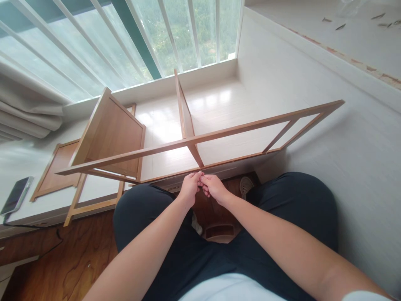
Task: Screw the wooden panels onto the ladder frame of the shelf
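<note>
A half-built wooden shelf frame (238, 127) lies on its side across a raised white ledge, with a long rail, a middle divider panel (185, 119) and an end panel (111, 136). My left hand (189, 188) and my right hand (213, 187) meet fingertip to fingertip at the lower corner of the divider, pinching something tiny and pale that I cannot identify. Both hands touch the frame's near rail there. My knees in dark trousers spread below the hands.
A loose wooden panel (54, 169) lies flat on the ledge at left, with a phone (16, 194) and its cable beside it. Window bars and curtain stand behind. A white wall runs along the right. A small wooden tray (219, 232) sits on the brown floor between my legs.
</note>
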A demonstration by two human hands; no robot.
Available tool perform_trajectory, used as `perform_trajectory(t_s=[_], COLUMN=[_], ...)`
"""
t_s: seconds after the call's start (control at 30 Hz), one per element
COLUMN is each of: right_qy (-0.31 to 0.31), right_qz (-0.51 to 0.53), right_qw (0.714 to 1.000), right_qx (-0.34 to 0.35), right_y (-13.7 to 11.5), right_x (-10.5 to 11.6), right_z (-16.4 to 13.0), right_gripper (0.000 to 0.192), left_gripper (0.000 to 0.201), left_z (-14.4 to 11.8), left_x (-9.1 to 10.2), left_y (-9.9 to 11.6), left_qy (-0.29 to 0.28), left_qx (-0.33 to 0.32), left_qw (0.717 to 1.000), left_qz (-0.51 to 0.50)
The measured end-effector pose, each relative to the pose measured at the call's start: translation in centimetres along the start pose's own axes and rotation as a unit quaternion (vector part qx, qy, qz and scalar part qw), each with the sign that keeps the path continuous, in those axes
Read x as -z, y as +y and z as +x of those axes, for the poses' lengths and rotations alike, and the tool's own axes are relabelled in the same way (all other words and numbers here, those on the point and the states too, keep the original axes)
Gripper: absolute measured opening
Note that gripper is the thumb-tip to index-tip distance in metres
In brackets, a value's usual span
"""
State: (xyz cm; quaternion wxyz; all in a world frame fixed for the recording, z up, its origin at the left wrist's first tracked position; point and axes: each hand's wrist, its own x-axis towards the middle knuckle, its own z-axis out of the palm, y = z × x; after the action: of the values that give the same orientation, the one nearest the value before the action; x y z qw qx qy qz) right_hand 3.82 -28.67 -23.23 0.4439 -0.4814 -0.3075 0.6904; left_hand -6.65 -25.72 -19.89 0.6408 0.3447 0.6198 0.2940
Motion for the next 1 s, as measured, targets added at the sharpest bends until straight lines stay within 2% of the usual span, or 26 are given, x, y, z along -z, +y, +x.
perform_trajectory(t_s=[0.27, 0.63, 0.83, 1.0], right_qy=[0.033, 0.087, 0.088, 0.06], right_qz=[-0.078, -0.203, -0.201, -0.138], right_qw=[0.996, 0.974, 0.974, 0.987], right_qx=[0.024, 0.049, 0.063, 0.048], right_y=[0.16, -0.54, -0.49, -0.16], right_x=[0.32, 0.4, 0.47, 0.29], right_z=[0.21, -0.29, -0.2, 0.03], right_gripper=[0.037, 0.031, 0.033, 0.036], left_gripper=[0.026, 0.033, 0.028, 0.03], left_z=[0.44, 0.36, 0.13, -0.03], left_x=[0.11, 0.0, -0.17, -0.16], left_y=[-0.37, -0.25, -0.06, 0.11], left_qy=[0.01, 0.018, 0.019, 0.019], left_qx=[0.0, 0.001, 0.006, 0.003], left_qw=[1.0, 1.0, 1.0, 1.0], left_qz=[-0.002, -0.019, -0.012, -0.02])
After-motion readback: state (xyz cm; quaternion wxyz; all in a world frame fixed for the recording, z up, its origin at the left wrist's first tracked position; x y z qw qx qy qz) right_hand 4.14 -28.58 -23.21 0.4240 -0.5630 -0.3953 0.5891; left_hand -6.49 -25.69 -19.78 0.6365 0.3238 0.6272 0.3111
